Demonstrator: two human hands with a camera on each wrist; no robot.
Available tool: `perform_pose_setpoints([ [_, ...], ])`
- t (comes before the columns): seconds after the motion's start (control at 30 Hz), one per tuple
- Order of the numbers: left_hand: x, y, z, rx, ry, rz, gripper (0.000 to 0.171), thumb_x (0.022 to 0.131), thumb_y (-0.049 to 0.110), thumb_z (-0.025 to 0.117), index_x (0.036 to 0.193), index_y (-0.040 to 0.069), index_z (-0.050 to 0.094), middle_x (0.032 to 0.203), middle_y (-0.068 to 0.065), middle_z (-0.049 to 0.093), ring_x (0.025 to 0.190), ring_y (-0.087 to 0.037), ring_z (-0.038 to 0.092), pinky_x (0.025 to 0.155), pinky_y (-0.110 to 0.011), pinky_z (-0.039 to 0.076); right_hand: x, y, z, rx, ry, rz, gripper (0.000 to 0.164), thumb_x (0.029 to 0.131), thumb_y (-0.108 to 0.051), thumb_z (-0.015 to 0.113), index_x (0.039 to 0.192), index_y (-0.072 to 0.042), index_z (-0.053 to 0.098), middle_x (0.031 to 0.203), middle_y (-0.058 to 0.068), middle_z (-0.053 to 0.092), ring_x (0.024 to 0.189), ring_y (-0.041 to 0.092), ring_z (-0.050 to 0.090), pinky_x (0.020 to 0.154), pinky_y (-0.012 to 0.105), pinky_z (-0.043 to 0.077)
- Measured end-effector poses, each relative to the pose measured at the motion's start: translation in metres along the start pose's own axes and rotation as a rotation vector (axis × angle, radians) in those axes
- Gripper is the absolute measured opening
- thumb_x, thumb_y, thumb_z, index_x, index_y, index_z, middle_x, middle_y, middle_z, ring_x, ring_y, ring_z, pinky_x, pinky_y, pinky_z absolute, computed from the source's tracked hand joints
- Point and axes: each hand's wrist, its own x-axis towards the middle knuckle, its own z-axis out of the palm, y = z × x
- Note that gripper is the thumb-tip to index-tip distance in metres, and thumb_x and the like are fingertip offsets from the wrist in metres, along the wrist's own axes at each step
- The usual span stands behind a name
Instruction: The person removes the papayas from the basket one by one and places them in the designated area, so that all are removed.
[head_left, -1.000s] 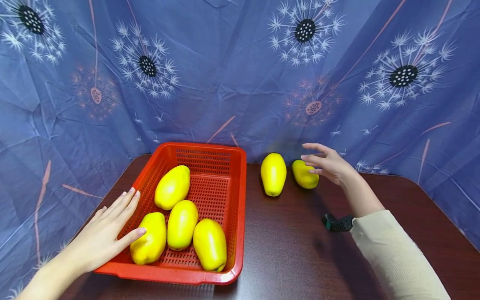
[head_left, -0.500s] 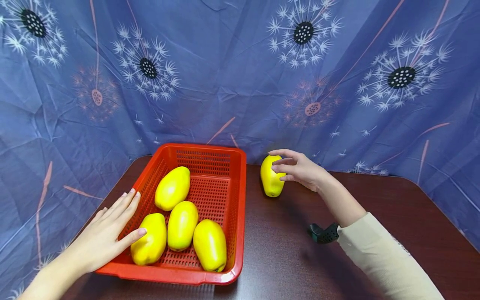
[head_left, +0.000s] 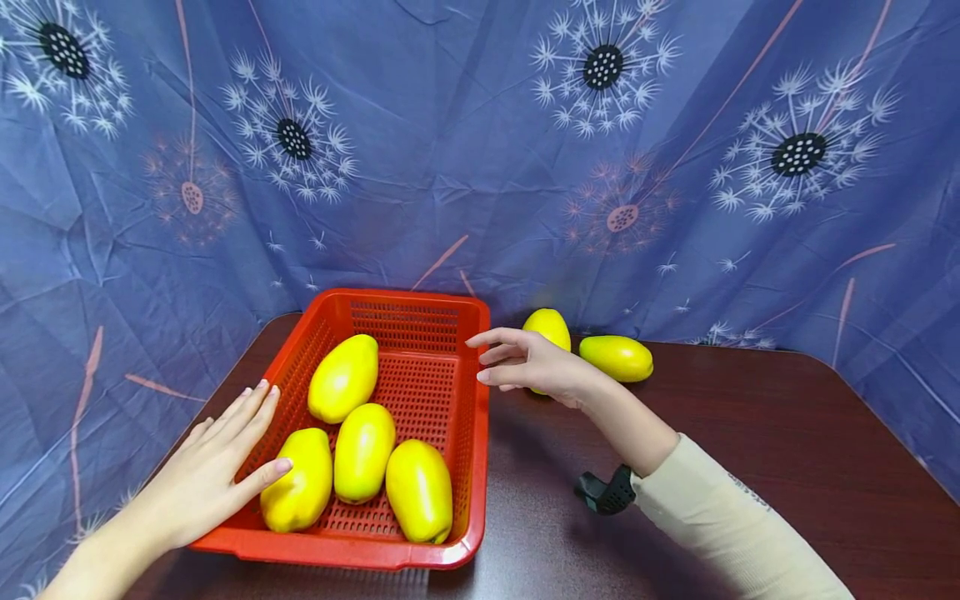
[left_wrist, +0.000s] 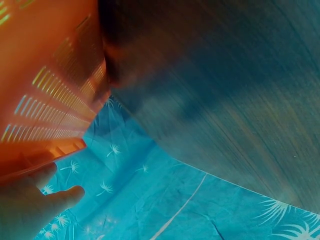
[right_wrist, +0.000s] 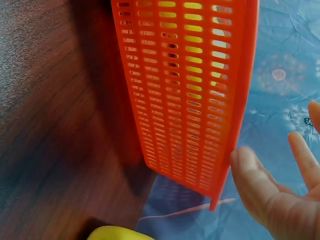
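Note:
My left hand (head_left: 213,475) rests with straight, spread fingers on the left rim of a red plastic basket (head_left: 483,467). Its thumb overlaps a yellow papaya-like fruit (head_left: 300,492) inside. Three more such fruits lie in the basket: one farther back (head_left: 343,379), one in the middle (head_left: 365,454) and one at the front right (head_left: 420,492). Over the basket's right rim hovers my right hand (head_left: 540,362), fingers loosely bent and holding nothing. In the right wrist view, its thumb (right_wrist: 255,180) shows right at the slotted basket wall (right_wrist: 175,100).
Right of the basket, on the dark wooden table (head_left: 750,433), lie two more yellow fruits, one partly behind my right hand (head_left: 549,325) and one on its side (head_left: 617,358). A blue curtain (head_left: 450,167) with dandelion prints hangs behind the table's back edge.
My right hand has moved left from the far-right fruit, past the other loose fruit, to the basket's right rim. The far-right fruit now lies more sideways. My left hand stays put.

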Motion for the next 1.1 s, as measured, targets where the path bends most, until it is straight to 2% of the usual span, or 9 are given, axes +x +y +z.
perform_pose_setpoints([
  [0.2, -0.001, -0.001, 0.001, 0.004, 0.008, 0.003, 0.08, 0.087, 0.043, 0.06, 0.148, 0.006, 0.022, 0.154, -0.013, 0.017, 0.142, -0.024, 0.006, 0.1, -0.066, 0.015, 0.004, -0.005, 0.011, 0.037, -0.048, -0.029, 0.047, 0.088, -0.011, 0.064, 0.132, -0.008, 0.049, 0.127, 0.018, 0.05, 0.112, 0.038, 0.053, 0.086, 0.043, 0.049],
  [0.47, -0.001, 0.0, 0.001, 0.004, -0.006, -0.004, 0.081, 0.087, 0.043, 0.06, 0.148, 0.005, 0.023, 0.154, -0.014, 0.016, 0.142, -0.026, 0.007, 0.1, -0.067, 0.016, 0.015, -0.011, 0.037, -0.059, -0.2, -0.046, 0.045, 0.086, -0.008, 0.065, 0.129, -0.007, 0.053, 0.127, 0.015, 0.051, 0.104, 0.024, 0.06, 0.087, 0.042, 0.049],
  [0.57, 0.0, -0.001, 0.001, 0.006, -0.006, -0.003, 0.081, 0.087, 0.043, 0.06, 0.148, 0.005, 0.023, 0.154, -0.014, 0.016, 0.142, -0.027, 0.006, 0.1, -0.067, 0.015, 0.021, -0.012, 0.046, -0.196, -0.268, -0.029, 0.042, 0.085, -0.012, 0.067, 0.126, -0.012, 0.056, 0.123, 0.008, 0.053, 0.104, 0.019, 0.057, 0.085, 0.035, 0.049],
  [0.63, -0.001, 0.0, 0.0, 0.003, -0.002, 0.0, 0.081, 0.087, 0.043, 0.06, 0.148, 0.005, 0.023, 0.154, -0.014, 0.016, 0.142, -0.026, 0.006, 0.1, -0.067, 0.015, 0.024, -0.015, 0.052, -0.354, -0.338, -0.028, 0.041, 0.085, -0.016, 0.068, 0.125, -0.015, 0.057, 0.12, 0.004, 0.055, 0.105, 0.019, 0.055, 0.082, 0.029, 0.048],
  [0.77, -0.001, 0.0, 0.0, -0.007, 0.0, 0.002, 0.081, 0.088, 0.043, 0.06, 0.148, 0.006, 0.021, 0.154, -0.013, 0.015, 0.142, -0.025, 0.006, 0.101, -0.066, 0.015, 0.03, -0.022, 0.068, -0.705, -0.479, -0.044, 0.042, 0.085, -0.021, 0.069, 0.125, -0.018, 0.056, 0.118, -0.001, 0.058, 0.099, 0.016, 0.055, 0.079, 0.024, 0.044],
  [0.87, -0.001, 0.0, 0.001, -0.009, -0.004, -0.004, 0.081, 0.088, 0.043, 0.06, 0.148, 0.006, 0.021, 0.154, -0.013, 0.015, 0.142, -0.026, 0.007, 0.1, -0.066, 0.015, 0.035, -0.022, 0.081, -0.882, -0.535, -0.047, 0.045, 0.084, -0.024, 0.069, 0.126, -0.02, 0.055, 0.121, -0.004, 0.057, 0.095, 0.012, 0.054, 0.081, 0.023, 0.041],
  [1.0, -0.001, 0.0, 0.001, -0.016, -0.004, -0.002, 0.081, 0.088, 0.043, 0.059, 0.148, 0.006, 0.021, 0.154, -0.013, 0.015, 0.142, -0.026, 0.006, 0.101, -0.067, 0.014, 0.038, -0.019, 0.093, -0.977, -0.547, -0.038, 0.044, 0.083, -0.027, 0.07, 0.125, -0.022, 0.056, 0.12, -0.007, 0.057, 0.094, 0.008, 0.05, 0.083, 0.022, 0.039],
  [1.1, -0.001, 0.0, 0.0, -0.02, -0.003, 0.001, 0.081, 0.088, 0.043, 0.059, 0.149, 0.007, 0.02, 0.155, -0.013, 0.014, 0.142, -0.025, 0.005, 0.101, -0.066, 0.013, 0.039, -0.017, 0.097, -0.972, -0.541, -0.03, 0.043, 0.083, -0.027, 0.071, 0.123, -0.023, 0.057, 0.12, -0.008, 0.057, 0.094, 0.007, 0.049, 0.083, 0.021, 0.039],
])
